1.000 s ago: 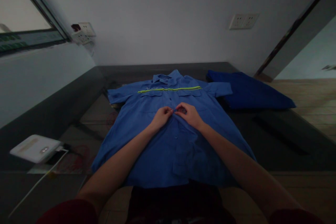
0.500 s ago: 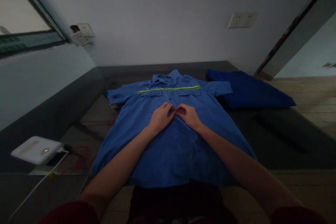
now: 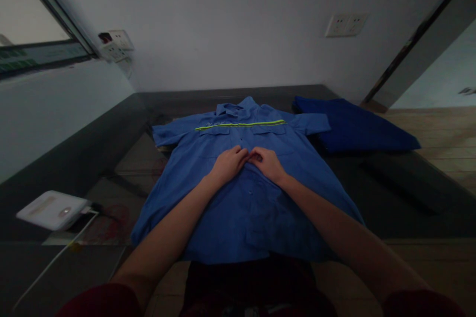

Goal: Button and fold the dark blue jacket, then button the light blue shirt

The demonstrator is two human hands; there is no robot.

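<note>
shirt point(image 3: 223, 218): mid-blue, yellow-green stripe point(image 3: 260, 123) across its front. right of shirt: deeper blue bundle point(image 3: 353, 126). left of shirt: white box point(image 3: 50, 210). beneath shirt: dark grey tabletop point(image 3: 446, 228). nearer than shirt: person's sleeves point(image 3: 104, 302), dark red.

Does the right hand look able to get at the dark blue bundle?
Likely yes: the dark blue bundle is mostly uncovered, with only the shirt lying between, though the right hand is busy at the shirt's front.

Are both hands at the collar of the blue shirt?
No, the left hand and right hand meet at the front of the shirt, below the yellow stripe and away from the collar.
</note>
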